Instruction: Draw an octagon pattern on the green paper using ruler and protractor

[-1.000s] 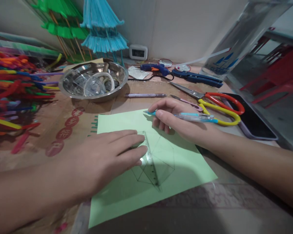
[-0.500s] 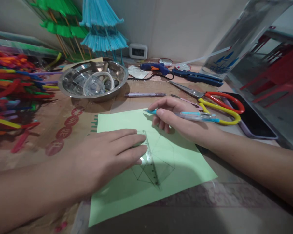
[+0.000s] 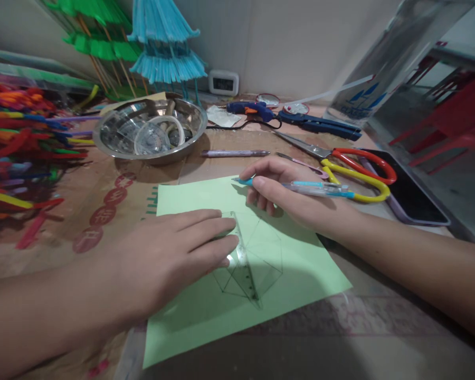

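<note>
My left hand (image 3: 182,253) lies flat with its fingers stretched out, pressing a clear plastic ruler (image 3: 245,264) down on a sheet of light green paper (image 3: 198,327). The fingers hide part of the ruler, so its full shape cannot be made out. Thin pencil lines form an angular figure with crossing lines around the ruler. My right hand (image 3: 281,184) is closed around a clear and blue mechanical pencil (image 3: 316,189). The pencil's tip points left, near the paper's far edge, and whether it touches the sheet is unclear.
Beyond the paper lie a purple pen (image 3: 235,153), scissors (image 3: 356,169), a phone (image 3: 411,195), a glue gun (image 3: 251,109) and a blue cutter-like tool (image 3: 320,125). A metal bowl (image 3: 114,148) stands far left, beside colourful pipe cleaners (image 3: 19,137). A large clear container (image 3: 364,79) stands at right.
</note>
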### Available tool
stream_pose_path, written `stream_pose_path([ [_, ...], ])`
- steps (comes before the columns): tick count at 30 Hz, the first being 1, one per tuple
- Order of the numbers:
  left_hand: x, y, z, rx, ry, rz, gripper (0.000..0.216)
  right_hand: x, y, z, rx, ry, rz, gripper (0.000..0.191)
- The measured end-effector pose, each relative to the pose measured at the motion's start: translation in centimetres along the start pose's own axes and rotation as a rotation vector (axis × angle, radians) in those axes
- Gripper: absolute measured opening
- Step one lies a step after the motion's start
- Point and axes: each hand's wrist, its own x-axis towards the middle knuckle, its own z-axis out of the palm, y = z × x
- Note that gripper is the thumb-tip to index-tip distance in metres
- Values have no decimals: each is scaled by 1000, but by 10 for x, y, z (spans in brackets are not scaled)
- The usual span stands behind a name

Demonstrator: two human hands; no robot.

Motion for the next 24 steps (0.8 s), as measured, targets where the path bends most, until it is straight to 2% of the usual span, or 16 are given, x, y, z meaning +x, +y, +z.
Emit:
stream_pose_path([
  [4,3,3,-6,27,-29,-32,56,-1,2,-1,-13,-1,-13,14],
  [8,8,0,-13,55,-44,51,53,-1,3,-2,-28,-10,-21,16],
  [10,8,-1,-15,56,-57,47,53,-1,4,-2,-26,-16,-23,16],
  [17,8,-3,-14,33,-44,54,54,1,8,-2,-8,-25,-48,15],
  [24,15,-3,-11,115,-28,95,54,1,9,-3,-18,-23,-33,17],
])
